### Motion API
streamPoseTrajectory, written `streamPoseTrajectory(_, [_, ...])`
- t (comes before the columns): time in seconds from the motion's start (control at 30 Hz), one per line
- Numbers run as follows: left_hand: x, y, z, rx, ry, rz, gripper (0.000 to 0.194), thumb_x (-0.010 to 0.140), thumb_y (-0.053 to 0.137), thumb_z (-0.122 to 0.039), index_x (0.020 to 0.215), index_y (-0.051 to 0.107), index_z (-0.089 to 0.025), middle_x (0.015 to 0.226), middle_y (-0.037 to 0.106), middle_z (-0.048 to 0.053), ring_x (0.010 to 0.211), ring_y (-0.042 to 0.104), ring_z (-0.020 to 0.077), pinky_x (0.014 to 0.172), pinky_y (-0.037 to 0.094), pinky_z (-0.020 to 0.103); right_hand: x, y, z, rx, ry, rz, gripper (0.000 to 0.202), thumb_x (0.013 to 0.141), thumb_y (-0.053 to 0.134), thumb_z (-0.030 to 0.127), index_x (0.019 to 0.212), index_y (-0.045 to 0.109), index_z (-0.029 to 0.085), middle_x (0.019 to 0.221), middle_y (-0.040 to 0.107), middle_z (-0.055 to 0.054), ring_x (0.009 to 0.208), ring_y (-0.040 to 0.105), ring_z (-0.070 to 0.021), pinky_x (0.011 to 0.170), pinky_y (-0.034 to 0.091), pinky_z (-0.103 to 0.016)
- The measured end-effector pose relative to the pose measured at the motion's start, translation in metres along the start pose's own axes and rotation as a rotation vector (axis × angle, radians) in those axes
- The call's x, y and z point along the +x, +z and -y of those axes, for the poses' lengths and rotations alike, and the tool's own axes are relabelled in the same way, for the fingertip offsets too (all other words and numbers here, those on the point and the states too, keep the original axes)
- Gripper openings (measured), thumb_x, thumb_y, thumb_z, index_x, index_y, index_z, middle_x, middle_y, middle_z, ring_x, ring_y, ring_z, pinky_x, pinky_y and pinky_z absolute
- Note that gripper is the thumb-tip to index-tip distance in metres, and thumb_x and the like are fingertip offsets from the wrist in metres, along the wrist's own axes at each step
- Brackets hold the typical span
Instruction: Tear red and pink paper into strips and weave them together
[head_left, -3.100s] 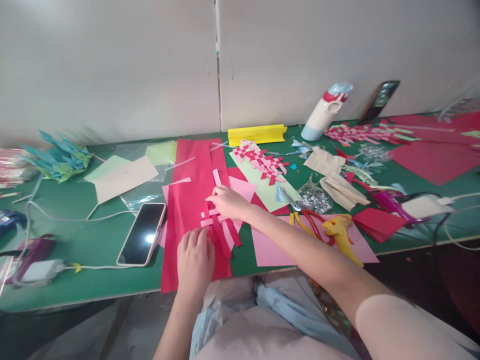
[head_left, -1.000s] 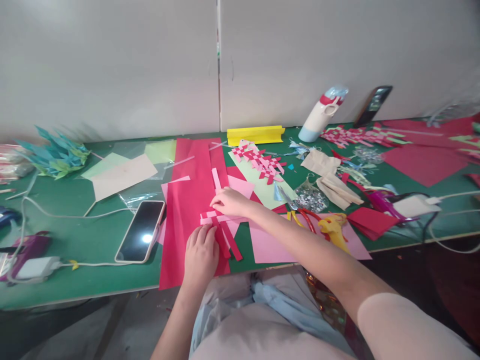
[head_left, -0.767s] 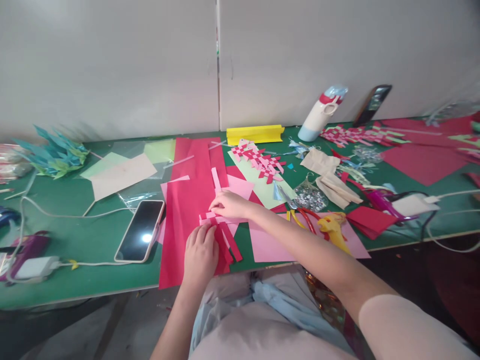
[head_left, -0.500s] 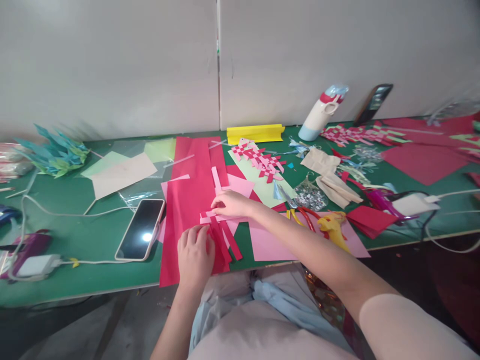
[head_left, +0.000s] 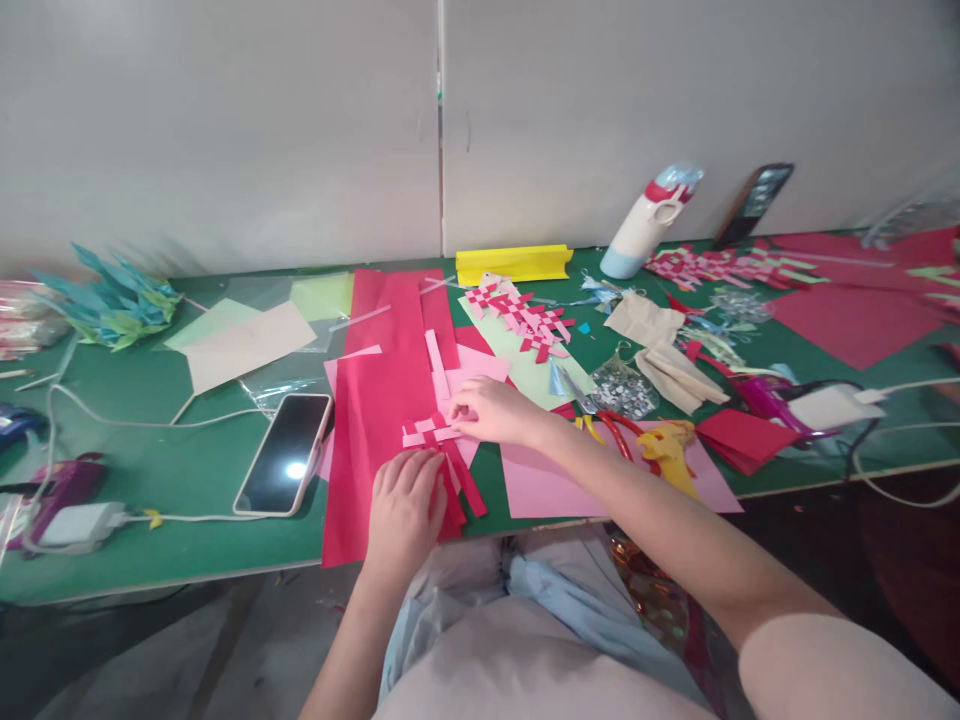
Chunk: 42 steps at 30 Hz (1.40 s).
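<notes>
Drifting rightward since earlier is the right hand (head_left: 491, 410). Nearest, the left hand (head_left: 406, 500) is resting, grip open, on woven strips (head_left: 430, 429) over red paper (head_left: 373, 400); beyond, the right grip is curling, hold unclear; farther, a bottle (head_left: 642, 236) is standing.

Hands at woven paper strips (head_left: 429, 430)

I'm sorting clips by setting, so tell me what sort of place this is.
Probably a papercraft workbench: woven paper strips, a yellow glue gun and red-handled scissors on a green tabletop.
</notes>
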<state>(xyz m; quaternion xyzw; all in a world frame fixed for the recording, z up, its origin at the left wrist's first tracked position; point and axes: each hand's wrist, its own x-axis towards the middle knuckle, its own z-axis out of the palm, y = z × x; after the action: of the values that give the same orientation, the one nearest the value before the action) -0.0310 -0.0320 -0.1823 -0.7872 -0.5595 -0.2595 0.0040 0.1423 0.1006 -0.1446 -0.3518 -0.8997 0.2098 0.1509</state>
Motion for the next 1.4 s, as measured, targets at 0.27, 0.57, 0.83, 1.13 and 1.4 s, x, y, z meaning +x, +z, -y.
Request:
streamPoseTrajectory(0.27, [-0.004,0.005,-0.005,-0.027,0.138,0.106,0.036,0.091,0.046,-0.019,0.125,0.057,-0.021,0.123,0.064,0.008,0.114,0.054,0.0253,0.095,0.044,0.043,-0.043,0.003,-0.002,-0.173,0.091,-0.030,0.009,0.079,0.067,0.023,0.086,0.067,0.017,0.090,0.064,-0.007,0.090,0.056,-0.0203,0.080,0.044,-0.031])
streamPoseTrajectory(0.57, [0.000,0.001,-0.010,0.025,0.205,0.229,0.039,0.094,0.044,-0.033,0.130,0.053,-0.023,0.131,0.060,0.008,0.120,0.050,0.0268,0.098,0.039,0.047,-0.041,0.015,-0.009,-0.180,0.061,-0.051,0.021,0.084,0.064,0.027,0.102,0.072,0.022,0.091,0.060,-0.007,0.092,0.054,-0.0194,0.079,0.044,-0.030])
streamPoseTrajectory(0.83, [-0.001,-0.008,-0.008,0.028,0.169,0.188,0.036,0.093,0.045,-0.028,0.125,0.057,-0.020,0.120,0.066,0.010,0.115,0.054,0.0267,0.098,0.040,0.048,-0.033,0.012,-0.021,-0.240,0.017,-0.055,0.015,0.086,0.062,0.022,0.092,0.075,0.022,0.087,0.061,-0.007,0.089,0.051,-0.0191,0.074,0.041,-0.029])
streamPoseTrajectory(1.13, [-0.001,-0.001,-0.004,0.024,0.154,0.174,0.040,0.094,0.043,-0.028,0.131,0.051,-0.016,0.133,0.057,0.009,0.129,0.047,0.0254,0.105,0.040,0.044,-0.039,0.012,-0.017,-0.428,-0.194,-0.084,0.023,0.091,0.050,0.017,0.085,0.073,0.019,0.084,0.062,-0.007,0.084,0.049,-0.0182,0.070,0.036,-0.029])
streamPoseTrajectory(1.4, [-0.001,0.011,-0.008,0.113,0.129,0.154,0.040,0.094,0.041,-0.029,0.129,0.052,-0.013,0.137,0.053,0.013,0.129,0.047,0.0259,0.104,0.041,0.043,-0.039,0.006,-0.024,-0.334,-0.208,-0.027,0.026,0.091,0.051,0.025,0.077,0.072,0.017,0.079,0.062,-0.007,0.082,0.051,-0.0186,0.076,0.039,-0.031])
